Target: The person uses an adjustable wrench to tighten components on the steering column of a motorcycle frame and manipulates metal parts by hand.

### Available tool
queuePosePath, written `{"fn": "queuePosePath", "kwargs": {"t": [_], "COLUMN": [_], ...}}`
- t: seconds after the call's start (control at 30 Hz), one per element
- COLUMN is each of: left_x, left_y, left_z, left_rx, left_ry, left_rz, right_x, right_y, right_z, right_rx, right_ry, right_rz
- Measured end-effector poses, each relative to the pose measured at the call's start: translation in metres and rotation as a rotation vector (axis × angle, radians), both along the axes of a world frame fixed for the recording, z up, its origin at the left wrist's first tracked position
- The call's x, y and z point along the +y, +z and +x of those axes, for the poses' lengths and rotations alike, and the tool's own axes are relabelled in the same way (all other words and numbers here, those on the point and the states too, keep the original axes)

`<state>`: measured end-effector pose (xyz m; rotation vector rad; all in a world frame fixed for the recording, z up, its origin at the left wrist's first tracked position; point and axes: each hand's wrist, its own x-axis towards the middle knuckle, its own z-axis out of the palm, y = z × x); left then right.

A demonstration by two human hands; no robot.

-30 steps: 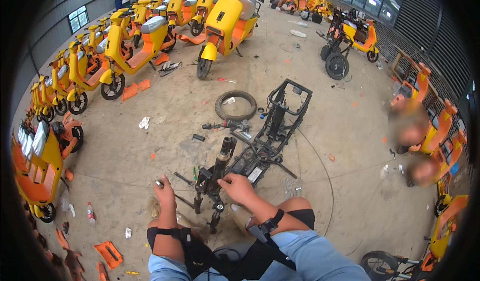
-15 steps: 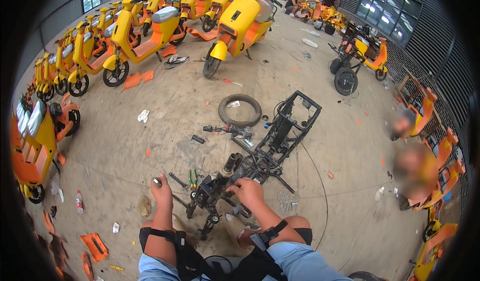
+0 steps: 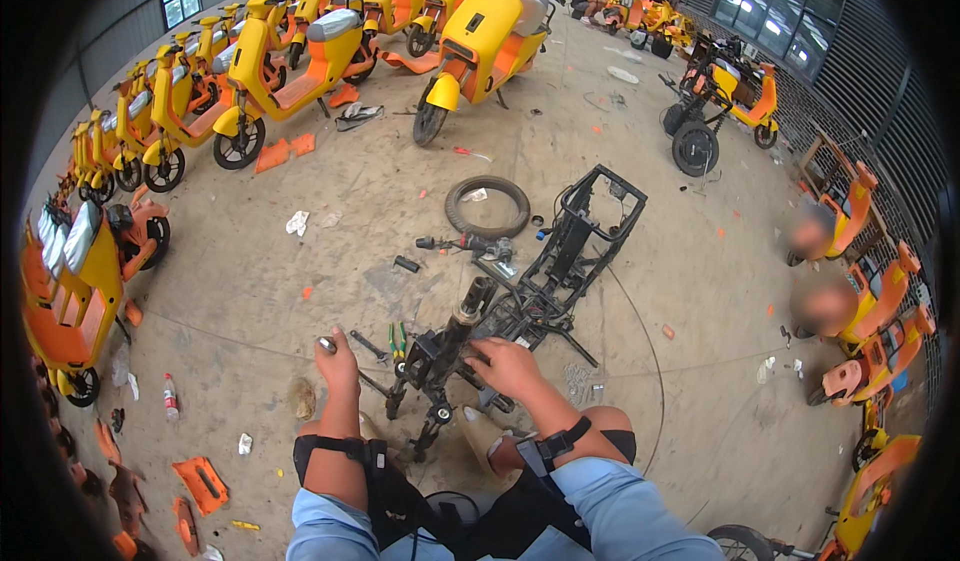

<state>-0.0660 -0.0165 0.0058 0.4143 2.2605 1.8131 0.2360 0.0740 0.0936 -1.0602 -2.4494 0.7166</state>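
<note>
A stripped black scooter frame (image 3: 560, 271) lies on the concrete floor in front of me, its front fork (image 3: 440, 361) pointing toward my knees. My left hand (image 3: 338, 366) is closed around a small metal tool whose tip shows above the fist, just left of the fork. My right hand (image 3: 508, 366) rests on the frame near the steering tube, gripping it. Pliers with green handles (image 3: 398, 339) lie on the floor between my hands.
A loose tyre (image 3: 487, 206) and a power tool (image 3: 465, 246) lie beyond the frame. Rows of yellow and orange scooters (image 3: 300, 61) stand at the left and back. Orange plastic panels (image 3: 200, 481) litter the lower left. Other people sit at the right.
My view has shifted a little closer and lower over the frame. Both hands stay on the tool and on the frame near the fork.
</note>
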Motion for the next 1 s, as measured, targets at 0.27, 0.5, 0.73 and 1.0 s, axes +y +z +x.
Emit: {"fn": "queuePosePath", "kwargs": {"t": [0.27,0.5,0.73,1.0], "left_x": [-0.02,-0.038,-0.044,-0.039], "left_y": [-0.007,-0.008,-0.002,-0.003], "left_z": [-0.001,0.001,0.002,0.006], "left_rx": [0.011,0.019,-0.017,0.054], "left_ry": [0.06,0.084,0.084,0.153], "left_rz": [0.078,0.077,0.046,0.133], "right_x": [-0.037,-0.039,-0.023,-0.029], "right_y": [0.002,-0.004,-0.012,0.005], "right_z": [-0.013,-0.022,-0.015,-0.015], "right_rx": [-0.085,0.012,0.033,0.049], "right_ry": [-0.123,-0.169,-0.136,-0.172], "right_rz": [0.072,0.288,0.293,-0.033]}}
